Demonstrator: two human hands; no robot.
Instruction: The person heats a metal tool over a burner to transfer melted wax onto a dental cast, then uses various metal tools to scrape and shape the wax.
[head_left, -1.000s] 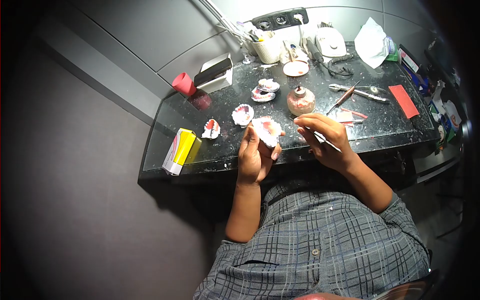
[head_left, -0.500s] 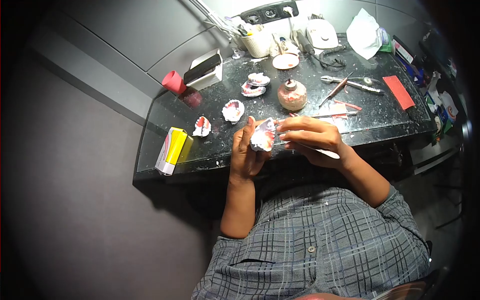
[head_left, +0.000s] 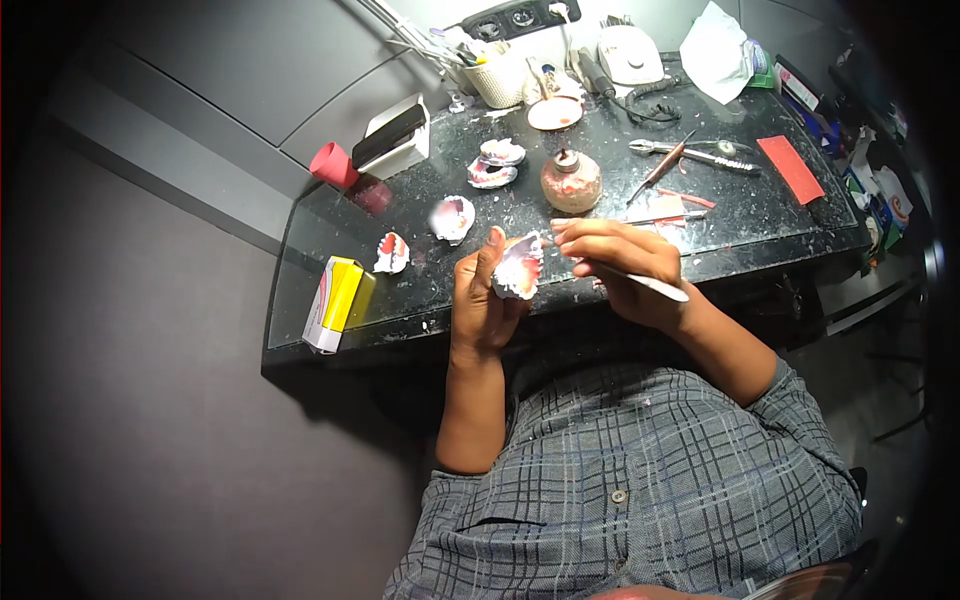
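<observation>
My left hand (head_left: 480, 305) is closed around a white plaster dental model (head_left: 517, 275) with red-pink wax on it, thumb along its upper left side. Just to the right, my right hand (head_left: 630, 262) grips a slim hand tool (head_left: 660, 287) whose pale, flat end sticks out below the palm. The tool's other end points toward the model's upper right edge; whether it touches cannot be made out. Both hands are raised at the front edge of the black worktop (head_left: 400, 318).
More dental models stand on the left: one with red wax (head_left: 392, 253), a whitish one (head_left: 452, 219) and a stacked pair (head_left: 495, 163). Behind the hands is a round burner bottle (head_left: 571, 183). Metal instruments (head_left: 690, 155) and a red wax sheet (head_left: 790, 170) lie right; a yellow-white box (head_left: 333, 305) stands left.
The view has shifted slightly, so the table things appear a little farther left and up. My right hand has tilted a little, showing more of the tool. Both grips are kept.
</observation>
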